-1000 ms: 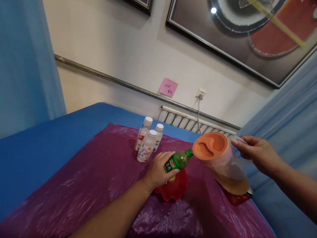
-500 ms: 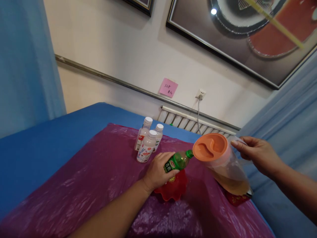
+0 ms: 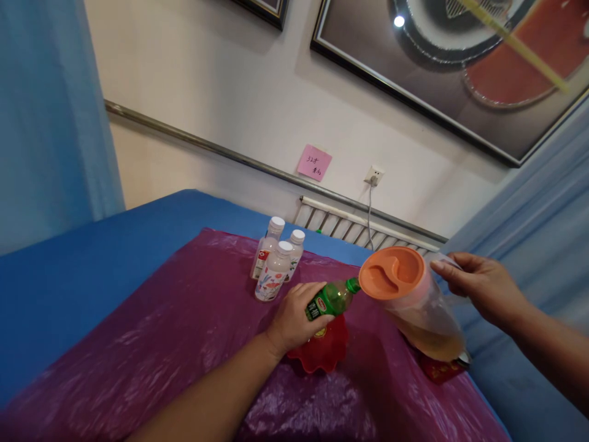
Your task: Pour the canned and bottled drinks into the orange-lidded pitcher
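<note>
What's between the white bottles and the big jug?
The left hand holding a green bottle, tilted over a red bowl, sits between the white bottles and the jug, in the head view.

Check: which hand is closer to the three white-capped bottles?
Left. The left hand, gripping the green bottle, sits just beside the white-capped bottles; the right hand holds the pitcher well beyond.

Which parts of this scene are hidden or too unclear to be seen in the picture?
Head view only:
- Green bottle: the left hand covers its lower part.
- Jug handle: the right hand hides it, so the grip is unclear.
- Red bowl: partly hidden under hand and bottle; contents not visible.
- Red thing beneath the jug: mostly covered.
- Pink note: writing too small to read.
- Framed picture: cut by the top edge.
</note>
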